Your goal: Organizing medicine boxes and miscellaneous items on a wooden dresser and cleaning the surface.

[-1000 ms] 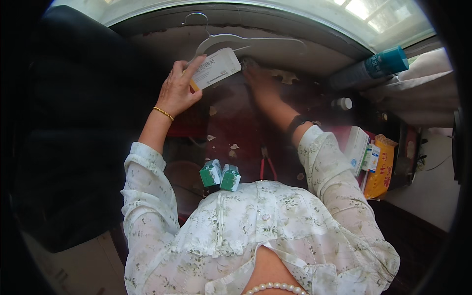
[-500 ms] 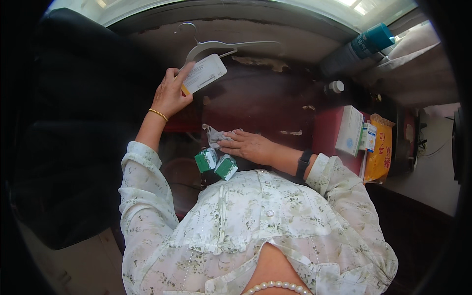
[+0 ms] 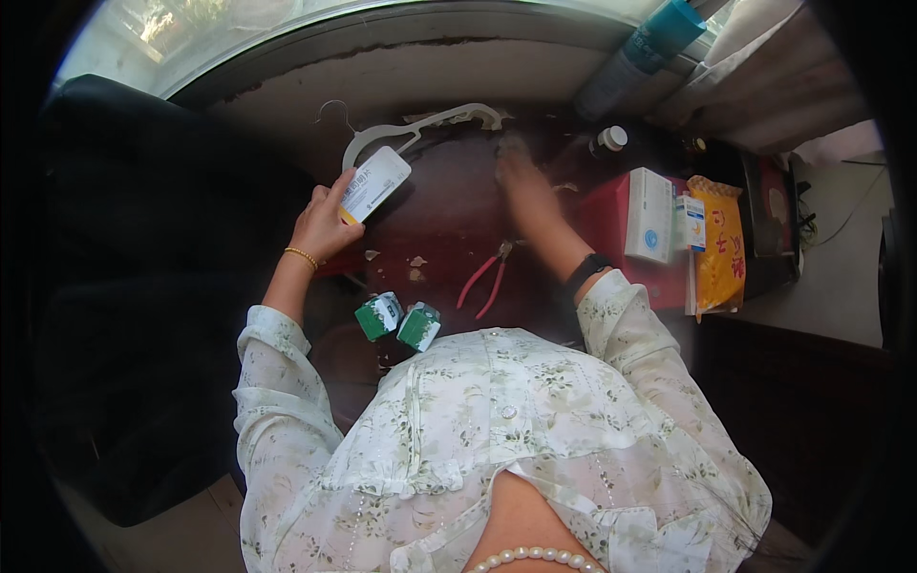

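My left hand (image 3: 325,224) is closed round a white flat box (image 3: 377,183) with a yellow end. A pale plastic hanger (image 3: 382,132) with a metal hook reaches out behind the box, apparently in the same grip. Over the far part of the dark red table my right hand (image 3: 523,177) is smeared by motion, so its fingers and anything in them cannot be made out. Pliers with red handles (image 3: 485,282) lie on the table nearer to me. Two small green-and-white boxes (image 3: 378,317) sit by its near edge.
On the right are a white-and-blue carton (image 3: 650,215), a small white box (image 3: 690,223) and a yellow packet (image 3: 718,244). Behind them stand a white-capped bottle (image 3: 608,140) and a teal-capped can (image 3: 640,57). A black chair (image 3: 162,220) is at the left.
My right hand has swept away from me across the table, and the crumpled cloth under it no longer shows. The pliers have come into view. My left hand has drawn nearer with box and hanger.
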A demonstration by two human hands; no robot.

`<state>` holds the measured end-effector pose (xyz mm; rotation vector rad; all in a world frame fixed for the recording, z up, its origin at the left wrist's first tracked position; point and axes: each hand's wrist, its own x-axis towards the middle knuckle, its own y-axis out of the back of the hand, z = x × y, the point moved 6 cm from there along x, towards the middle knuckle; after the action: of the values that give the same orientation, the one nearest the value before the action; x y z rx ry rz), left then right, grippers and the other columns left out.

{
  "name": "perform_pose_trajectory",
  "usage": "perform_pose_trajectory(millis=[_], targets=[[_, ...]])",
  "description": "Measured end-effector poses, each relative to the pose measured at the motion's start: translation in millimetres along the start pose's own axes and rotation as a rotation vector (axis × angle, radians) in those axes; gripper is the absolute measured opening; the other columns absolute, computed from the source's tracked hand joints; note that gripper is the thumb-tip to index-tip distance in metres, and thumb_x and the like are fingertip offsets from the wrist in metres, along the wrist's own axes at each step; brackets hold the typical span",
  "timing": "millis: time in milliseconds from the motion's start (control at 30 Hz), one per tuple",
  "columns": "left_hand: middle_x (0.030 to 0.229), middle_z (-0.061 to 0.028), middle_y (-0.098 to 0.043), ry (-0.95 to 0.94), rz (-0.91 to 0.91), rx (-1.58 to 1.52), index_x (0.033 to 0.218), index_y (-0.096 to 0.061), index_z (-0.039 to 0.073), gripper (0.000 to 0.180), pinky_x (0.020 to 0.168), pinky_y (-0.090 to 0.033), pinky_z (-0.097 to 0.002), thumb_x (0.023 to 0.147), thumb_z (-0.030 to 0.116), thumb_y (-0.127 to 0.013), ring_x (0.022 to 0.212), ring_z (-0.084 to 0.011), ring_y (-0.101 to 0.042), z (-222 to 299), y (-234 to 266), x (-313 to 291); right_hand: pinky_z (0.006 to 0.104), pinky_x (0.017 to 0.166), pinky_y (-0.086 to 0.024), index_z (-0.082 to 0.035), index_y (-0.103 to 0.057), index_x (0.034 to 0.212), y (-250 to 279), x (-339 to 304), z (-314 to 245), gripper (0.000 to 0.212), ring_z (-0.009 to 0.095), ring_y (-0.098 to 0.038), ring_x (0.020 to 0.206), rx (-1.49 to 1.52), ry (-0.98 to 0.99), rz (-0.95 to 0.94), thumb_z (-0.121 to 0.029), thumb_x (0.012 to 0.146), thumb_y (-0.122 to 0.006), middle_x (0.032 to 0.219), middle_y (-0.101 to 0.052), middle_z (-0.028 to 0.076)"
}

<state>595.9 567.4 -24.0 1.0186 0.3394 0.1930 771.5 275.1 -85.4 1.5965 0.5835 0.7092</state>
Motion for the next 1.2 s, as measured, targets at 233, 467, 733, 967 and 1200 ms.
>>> perform_pose_trajectory(millis=[233, 467, 733, 967, 1200], targets=[[0.119, -0.0208, -0.056, -0.124, 0.006, 0.150, 0.150, -0.039, 0.027, 0.089, 0.098, -0.049, -0.0437, 0.067, 0.021, -0.073, 0.112, -0.0402, -0.059, 18.3, 12.4, 54.7, 0.0458, 0.113, -0.037, -0.008, -0.051, 0.141, 20.3, -43.1, -55.7, 0.050, 0.036, -0.042, 0.138, 0.081, 0.180, -0.057, -0.008, 0.091, -0.049, 0.153, -0.041, 0.011], [0.115, -0.0171, -0.055, -0.312, 0.189, 0.267, 0.147, -0.042, 0.030, 0.085, 0.093, -0.052, -0.0462, 0.070, 0.014, -0.074, 0.107, -0.0387, -0.060, 21.9, 19.2, 102.4, 0.0460, 0.115, -0.035, -0.010, -0.053, 0.139, 26.0, -48.1, -67.5, 0.048, 0.034, -0.042, 0.139, 0.193, 0.252, -0.087, -0.008, 0.092, -0.048, 0.152, -0.043, 0.009], [0.114, -0.0150, -0.054, -0.264, 0.396, 0.398, 0.150, -0.036, 0.033, 0.097, 0.086, -0.054, -0.0456, 0.068, 0.013, -0.084, 0.102, -0.0349, -0.061, 11.4, 6.7, 123.6, 0.0463, 0.117, -0.032, -0.010, -0.051, 0.140, 27.5, -46.5, -69.8, 0.050, 0.034, -0.039, 0.141, 0.220, 0.252, -0.098, -0.007, 0.091, -0.048, 0.153, -0.042, 0.008], [0.113, -0.0138, -0.052, -0.317, 0.663, 0.386, 0.154, -0.031, 0.023, 0.103, 0.084, -0.054, -0.0426, 0.067, 0.013, -0.084, 0.099, -0.0314, -0.061, 13.3, 36.1, 75.7, 0.0454, 0.118, -0.031, -0.010, -0.051, 0.141, 21.8, -47.4, -69.1, 0.051, 0.033, -0.037, 0.143, 0.216, 0.257, -0.125, -0.006, 0.091, -0.048, 0.154, -0.040, 0.008], [0.118, -0.0133, -0.050, -0.142, 0.736, 0.237, 0.156, -0.025, 0.019, 0.106, 0.086, -0.055, -0.0429, 0.068, 0.016, -0.084, 0.105, -0.0322, -0.060, -36.6, 57.1, -28.4, 0.0452, 0.117, -0.033, -0.011, -0.050, 0.142, 16.9, -32.2, -73.0, 0.052, 0.034, -0.039, 0.142, 0.191, 0.314, -0.109, -0.004, 0.091, -0.048, 0.154, -0.041, 0.008]])
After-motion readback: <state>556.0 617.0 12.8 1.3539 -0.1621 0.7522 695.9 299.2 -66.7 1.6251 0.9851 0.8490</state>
